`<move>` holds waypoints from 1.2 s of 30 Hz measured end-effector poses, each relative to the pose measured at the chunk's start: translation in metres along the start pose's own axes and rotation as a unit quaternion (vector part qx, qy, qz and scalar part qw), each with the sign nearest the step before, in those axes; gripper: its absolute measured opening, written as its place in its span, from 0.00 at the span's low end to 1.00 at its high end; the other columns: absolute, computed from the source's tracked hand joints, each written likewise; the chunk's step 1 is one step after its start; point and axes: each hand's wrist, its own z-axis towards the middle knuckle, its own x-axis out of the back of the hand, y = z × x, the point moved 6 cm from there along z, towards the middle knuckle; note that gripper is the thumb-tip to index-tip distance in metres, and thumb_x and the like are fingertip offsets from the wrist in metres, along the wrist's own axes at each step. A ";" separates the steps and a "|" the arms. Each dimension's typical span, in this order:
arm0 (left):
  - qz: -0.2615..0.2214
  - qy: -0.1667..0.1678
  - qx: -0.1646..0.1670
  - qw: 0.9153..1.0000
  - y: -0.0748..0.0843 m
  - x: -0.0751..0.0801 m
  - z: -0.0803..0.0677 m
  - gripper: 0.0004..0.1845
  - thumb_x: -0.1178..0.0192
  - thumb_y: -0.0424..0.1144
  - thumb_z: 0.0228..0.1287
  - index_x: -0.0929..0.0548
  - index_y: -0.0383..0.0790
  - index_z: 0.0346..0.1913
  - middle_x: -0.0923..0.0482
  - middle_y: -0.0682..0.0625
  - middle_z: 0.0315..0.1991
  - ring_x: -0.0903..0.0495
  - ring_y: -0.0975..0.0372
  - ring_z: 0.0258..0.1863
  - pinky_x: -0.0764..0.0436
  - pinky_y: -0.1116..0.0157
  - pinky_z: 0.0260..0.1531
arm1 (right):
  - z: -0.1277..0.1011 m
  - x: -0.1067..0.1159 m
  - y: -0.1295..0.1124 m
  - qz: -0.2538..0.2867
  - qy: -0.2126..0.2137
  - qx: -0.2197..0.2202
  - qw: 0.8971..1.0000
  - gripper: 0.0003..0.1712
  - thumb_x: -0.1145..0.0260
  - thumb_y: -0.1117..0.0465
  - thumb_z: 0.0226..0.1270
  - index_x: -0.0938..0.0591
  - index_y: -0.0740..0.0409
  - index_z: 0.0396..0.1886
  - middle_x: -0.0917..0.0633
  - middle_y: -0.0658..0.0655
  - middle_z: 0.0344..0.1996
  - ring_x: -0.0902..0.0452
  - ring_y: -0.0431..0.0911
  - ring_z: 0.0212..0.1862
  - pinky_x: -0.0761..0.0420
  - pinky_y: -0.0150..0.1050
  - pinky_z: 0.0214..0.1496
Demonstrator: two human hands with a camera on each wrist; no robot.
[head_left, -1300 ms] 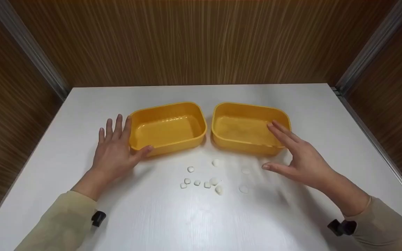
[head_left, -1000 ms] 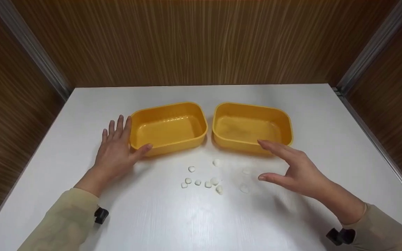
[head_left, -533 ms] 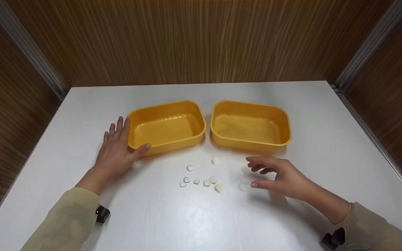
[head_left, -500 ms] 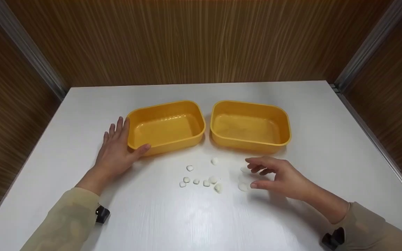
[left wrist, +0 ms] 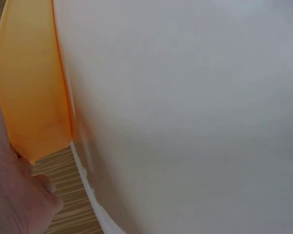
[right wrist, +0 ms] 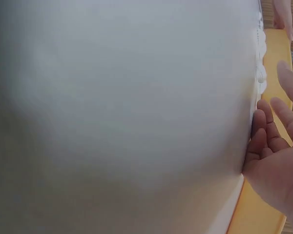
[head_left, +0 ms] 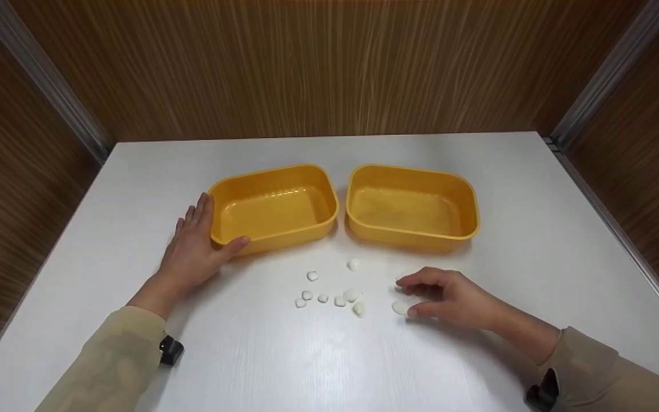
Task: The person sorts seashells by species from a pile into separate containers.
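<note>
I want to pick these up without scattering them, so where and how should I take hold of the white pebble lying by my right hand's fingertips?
Probably pinch the white pebble across its short sides with thumb and forefinger, coming straight down from above. It lies low and flat on the table, apart from the pebble cluster to its left. The right hand already sits at it, thumb at its near edge; whether it grips yet is unclear.

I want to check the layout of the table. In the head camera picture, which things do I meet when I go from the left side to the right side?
Left hand → left yellow tub → cluster of small white pebbles → right yellow tub, with the right hand nearer the camera in front of it, at one white pebble.
</note>
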 end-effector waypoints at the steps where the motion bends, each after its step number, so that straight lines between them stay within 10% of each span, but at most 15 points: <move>1: 0.000 0.000 0.000 1.000 0.000 0.000 0.000 0.65 0.45 0.77 0.69 0.65 0.36 0.86 0.67 0.41 0.87 0.61 0.37 0.84 0.62 0.41 0.81 | 0.000 -0.001 0.000 -0.002 0.000 0.008 1.000 0.26 0.18 0.58 0.64 0.13 0.57 0.61 0.12 0.54 0.54 0.17 0.47 0.56 0.22 0.29 0.61; 36: 0.028 -0.019 -0.001 0.999 -0.001 -0.004 0.002 0.65 0.49 0.78 0.69 0.65 0.34 0.86 0.66 0.38 0.87 0.60 0.41 0.85 0.60 0.42 0.82 | 0.000 -0.012 -0.002 -0.081 0.006 0.001 0.997 0.14 0.18 0.55 0.63 0.08 0.45 0.48 0.14 0.46 0.46 0.21 0.47 0.49 0.23 0.33 0.50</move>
